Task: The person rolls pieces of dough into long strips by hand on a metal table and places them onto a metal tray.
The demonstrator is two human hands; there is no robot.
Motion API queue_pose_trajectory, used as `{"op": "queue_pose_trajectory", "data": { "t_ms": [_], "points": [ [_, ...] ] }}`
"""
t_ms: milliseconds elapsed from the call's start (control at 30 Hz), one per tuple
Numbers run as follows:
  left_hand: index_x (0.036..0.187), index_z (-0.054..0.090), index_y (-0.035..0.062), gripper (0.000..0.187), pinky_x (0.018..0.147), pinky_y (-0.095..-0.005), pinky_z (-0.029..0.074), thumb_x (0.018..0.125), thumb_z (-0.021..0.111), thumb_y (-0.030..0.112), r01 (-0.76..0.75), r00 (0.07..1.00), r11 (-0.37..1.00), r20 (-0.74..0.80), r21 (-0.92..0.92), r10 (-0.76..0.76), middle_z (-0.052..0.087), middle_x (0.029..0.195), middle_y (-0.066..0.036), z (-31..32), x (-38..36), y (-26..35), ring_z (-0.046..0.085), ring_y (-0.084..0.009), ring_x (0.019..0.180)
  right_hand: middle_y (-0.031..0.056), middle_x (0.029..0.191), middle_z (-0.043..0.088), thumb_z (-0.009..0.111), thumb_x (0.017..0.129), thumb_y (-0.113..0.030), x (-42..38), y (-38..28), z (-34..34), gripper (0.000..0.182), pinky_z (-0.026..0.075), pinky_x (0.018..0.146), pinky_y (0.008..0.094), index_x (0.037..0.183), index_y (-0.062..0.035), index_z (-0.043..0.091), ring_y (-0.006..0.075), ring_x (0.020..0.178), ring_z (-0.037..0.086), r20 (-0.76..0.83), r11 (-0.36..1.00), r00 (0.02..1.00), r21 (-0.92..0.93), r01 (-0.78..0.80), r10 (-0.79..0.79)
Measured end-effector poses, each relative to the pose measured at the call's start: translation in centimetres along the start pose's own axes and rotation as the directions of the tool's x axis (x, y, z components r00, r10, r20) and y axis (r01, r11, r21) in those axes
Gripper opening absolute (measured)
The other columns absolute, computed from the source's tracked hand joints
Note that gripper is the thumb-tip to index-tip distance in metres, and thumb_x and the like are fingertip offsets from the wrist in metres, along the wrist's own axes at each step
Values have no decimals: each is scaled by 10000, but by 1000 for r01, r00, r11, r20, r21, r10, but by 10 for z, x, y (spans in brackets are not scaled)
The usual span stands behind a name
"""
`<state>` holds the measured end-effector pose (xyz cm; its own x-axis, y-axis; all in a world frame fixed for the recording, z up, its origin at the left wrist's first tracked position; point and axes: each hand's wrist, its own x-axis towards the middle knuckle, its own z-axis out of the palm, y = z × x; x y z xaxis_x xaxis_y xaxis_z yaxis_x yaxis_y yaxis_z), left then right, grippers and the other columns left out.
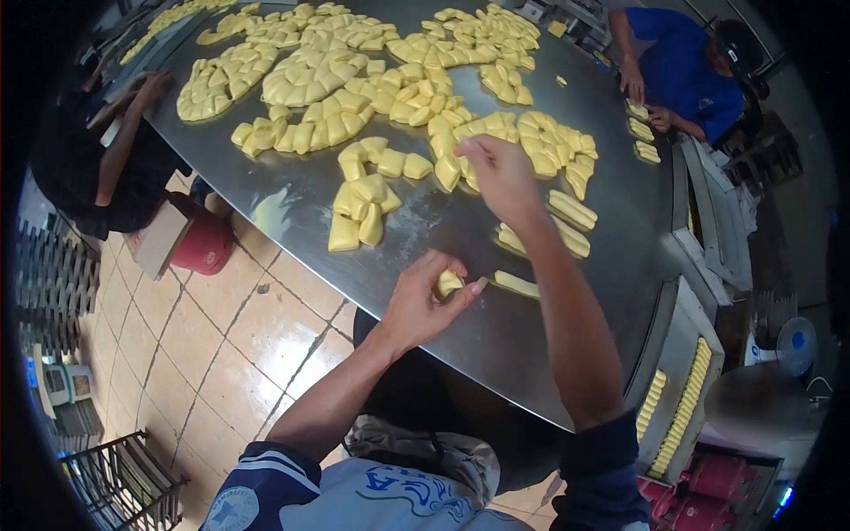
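My left hand [427, 299] is curled round a small piece of yellow dough [449, 283], low over the near edge of the steel table. Farther forward, my right hand [503, 181] has its fingers closed at the edge of the cut dough pieces [447, 133]; what is between its fingertips is hidden. Several rolled dough sticks [573, 211] lie under and beside my right forearm, one of them just right of my left fingertips. A small cluster of dough chunks [363, 208] sits on the table to the left of both hands.
Big mats of cut dough [310, 75] cover the far part of the steel table [283, 190]. A co-worker in blue [682, 71] handles dough sticks at the right; another person [106, 159] stands left. Trays with shaped dough [682, 407] stand right.
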<state>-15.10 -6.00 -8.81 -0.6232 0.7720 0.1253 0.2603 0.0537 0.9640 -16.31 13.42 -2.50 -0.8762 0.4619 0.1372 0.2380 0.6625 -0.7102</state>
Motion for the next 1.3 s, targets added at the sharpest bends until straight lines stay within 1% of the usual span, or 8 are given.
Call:
{"op": "queue_pose_trajectory", "data": {
  "t_ms": [367,467,567,667,867,1100,1233,1300],
  "points": [
    [833,572,19,232,634,-359,473,836,730,189,-81,997,997,7,-16,81,580,800,-127,-3,4,-10,588,-276,709,163,802,586,603,746,46,48,-4,69,226,473,736,383,938,-4,497,346,782,595,127,971,982,-174,161,-141],
    [831,572,21,224,635,-360,473,835,729,181,-106,994,994,7,-28,106,577,797,-128,-4,5,-11,587,-283,707,101,760,553,651,725,34,13,-7,65,258,471,710,346,895,-22,465,257,722,563,82,953,960,-126,277,-268],
    [810,580,32,199,582,-321,426,832,733,158,-165,985,984,-53,-68,162,561,756,-93,1,4,-16,551,-224,660,57,785,539,706,711,2,-21,-14,34,303,470,670,304,879,-35,457,157,705,526,174,981,982,168,-96,67],
    [802,583,36,188,570,-309,414,828,736,143,-134,991,988,-30,-72,132,565,746,-79,0,3,-9,548,-205,651,44,825,553,725,727,-26,-27,21,28,301,488,663,277,878,-42,466,102,720,550,159,891,987,443,-101,33],
    [834,593,35,170,646,-333,454,840,719,149,-137,991,991,3,-13,137,582,782,-95,-2,1,-9,584,-244,707,135,904,640,679,813,-48,-29,35,37,277,535,694,282,1050,2,545,148,778,644,-139,998,989,-34,52,-57],
    [1100,571,15,291,788,-325,486,880,673,176,-77,997,995,-17,-60,76,634,999,-138,1,-2,-1,632,-258,884,165,942,664,686,873,-122,-44,20,33,197,536,640,310,982,20,604,191,737,663,2,991,999,131,-38,38],
    [1140,562,10,322,788,-327,495,894,659,193,-2,998,998,55,-64,5,626,1048,-153,-2,-3,-5,628,-237,916,140,965,617,700,868,-166,-50,27,47,195,518,664,315,957,0,650,210,764,634,48,952,974,-206,226,-221],
    [1159,581,30,325,722,-327,512,909,649,226,-124,992,992,19,-36,125,604,1035,-161,0,-2,-18,621,-230,912,157,957,621,696,854,-153,-58,28,36,204,517,732,367,994,-11,653,303,835,631,-161,972,959,-69,225,-234]
  ]
}}
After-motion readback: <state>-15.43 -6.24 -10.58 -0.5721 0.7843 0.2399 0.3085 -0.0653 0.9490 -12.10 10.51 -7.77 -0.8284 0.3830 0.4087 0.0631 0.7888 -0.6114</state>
